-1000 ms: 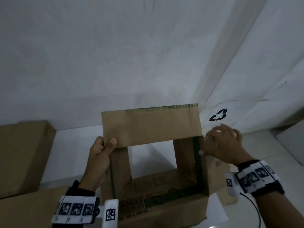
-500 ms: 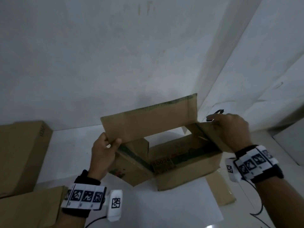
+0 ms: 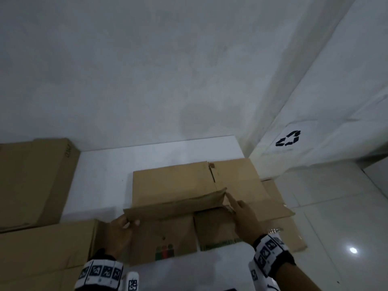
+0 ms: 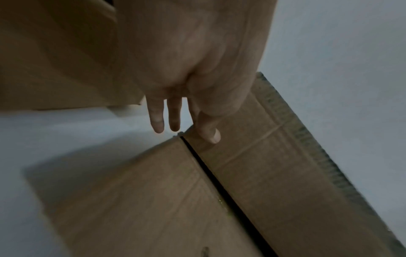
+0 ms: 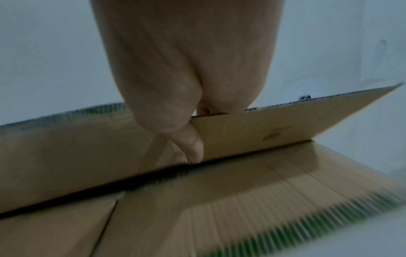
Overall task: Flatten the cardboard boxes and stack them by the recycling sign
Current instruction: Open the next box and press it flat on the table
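Observation:
A brown cardboard box (image 3: 174, 183) lies collapsed flat on a white sheet (image 3: 100, 175) on the floor. One long flap (image 3: 174, 204) stands up from it along its near side. My left hand (image 3: 126, 224) pinches that flap's left corner, thumb (image 4: 211, 134) on top. My right hand (image 3: 241, 213) holds the flap's right end, with the thumb (image 5: 194, 147) in front and the fingers behind the edge. A black recycling sign (image 3: 288, 138) is on the right wall, beyond the box.
A standing cardboard box (image 3: 31, 181) is at the left, and flat cardboard (image 3: 42, 248) lies at the lower left. More flat cardboard (image 3: 283, 227) shows under the box's right side. Tiled floor (image 3: 336, 206) spreads to the right below the sign.
The box was held up open between my hands; now it lies collapsed on the sheet. Both hands have come down with it and hold the ends of one flap.

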`<state>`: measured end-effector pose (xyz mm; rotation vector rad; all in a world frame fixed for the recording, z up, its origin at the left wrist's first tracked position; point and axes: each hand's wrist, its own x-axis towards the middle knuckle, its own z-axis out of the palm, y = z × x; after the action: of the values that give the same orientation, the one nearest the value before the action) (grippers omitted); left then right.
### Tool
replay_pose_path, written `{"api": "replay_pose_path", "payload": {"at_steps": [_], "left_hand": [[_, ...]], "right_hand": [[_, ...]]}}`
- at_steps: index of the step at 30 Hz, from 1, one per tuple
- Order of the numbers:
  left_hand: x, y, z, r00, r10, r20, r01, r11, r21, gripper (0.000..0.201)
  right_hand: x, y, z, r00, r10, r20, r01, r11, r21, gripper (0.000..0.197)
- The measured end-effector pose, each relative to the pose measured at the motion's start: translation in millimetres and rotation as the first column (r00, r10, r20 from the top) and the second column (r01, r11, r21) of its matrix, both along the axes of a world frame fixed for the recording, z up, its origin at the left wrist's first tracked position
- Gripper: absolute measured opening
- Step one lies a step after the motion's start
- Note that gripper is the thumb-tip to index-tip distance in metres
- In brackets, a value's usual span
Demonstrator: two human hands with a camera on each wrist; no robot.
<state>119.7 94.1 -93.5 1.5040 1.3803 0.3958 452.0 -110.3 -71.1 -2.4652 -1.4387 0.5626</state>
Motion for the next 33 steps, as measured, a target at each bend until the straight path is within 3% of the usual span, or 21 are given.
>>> {"api": "replay_pose_path", "payload": {"at_steps": [2, 5, 9, 11, 12, 13, 15, 16, 17, 20, 22, 26, 33], "left_hand": [[-12, -4, -21, 0.990, -0.096, -0.107, 0.096, 0.995, 0.003, 0.010], [-24, -13, -36, 0.913, -0.354, -0.204, 0.357, 0.934, -0.023, 0.028], [-37, -16, -41, 0.787, -0.601, -0.138, 0.606, 0.796, -0.011, 0.062], [-49, -12, -56, 0.689, -0.691, -0.221, 0.707, 0.708, -0.010, 0.098], [-50, -10, -60, 0.632, -0.725, -0.273, 0.751, 0.660, -0.014, 0.104], [-46, -10, -56, 0.611, -0.729, -0.309, 0.759, 0.650, -0.031, 0.094], [-29, -13, -40, 0.670, -0.641, -0.374, 0.693, 0.720, 0.008, 0.052], [-20, -12, -36, 0.691, -0.584, -0.425, 0.654, 0.756, 0.025, 0.047], [-11, -10, -35, 0.698, -0.539, -0.471, 0.613, 0.790, 0.005, 0.058], [16, 2, -40, 0.693, -0.511, -0.508, 0.578, 0.816, -0.032, 0.118], [35, 6, -41, 0.611, -0.536, -0.583, 0.613, 0.786, -0.081, 0.135], [53, 9, -47, 0.495, -0.546, -0.676, 0.644, 0.753, -0.136, 0.149], [58, 10, -48, 0.480, -0.585, -0.654, 0.602, 0.761, -0.240, 0.148]], "right_hand": [[-7, -13, -13, 0.994, -0.022, -0.109, 0.015, 0.998, -0.056, 0.088], [-12, -32, -33, 0.960, -0.097, -0.262, 0.075, 0.993, -0.094, 0.074], [-11, -46, -38, 0.963, -0.102, -0.249, 0.066, 0.986, -0.151, 0.056], [-9, -48, -34, 0.976, -0.016, -0.216, -0.029, 0.978, -0.205, 0.046], [-8, -48, -33, 0.977, 0.000, -0.212, -0.052, 0.970, -0.236, 0.041], [-8, -44, -30, 0.979, -0.009, -0.204, -0.043, 0.967, -0.250, 0.035], [-9, -32, -29, 0.988, -0.030, -0.154, -0.019, 0.952, -0.304, 0.029], [-11, -23, -30, 0.992, -0.033, -0.125, -0.011, 0.944, -0.330, 0.030], [-14, -13, -29, 0.996, -0.005, -0.089, -0.027, 0.935, -0.354, 0.033], [-36, 24, -19, 0.991, 0.052, -0.122, -0.093, 0.930, -0.356, 0.050], [-55, 48, -19, 0.980, 0.130, -0.150, -0.174, 0.926, -0.335, 0.064], [-97, 91, -23, 0.932, 0.330, -0.148, -0.360, 0.882, -0.304, 0.081], [-138, 116, -38, 0.918, 0.349, -0.187, -0.396, 0.808, -0.437, 0.092]]}}
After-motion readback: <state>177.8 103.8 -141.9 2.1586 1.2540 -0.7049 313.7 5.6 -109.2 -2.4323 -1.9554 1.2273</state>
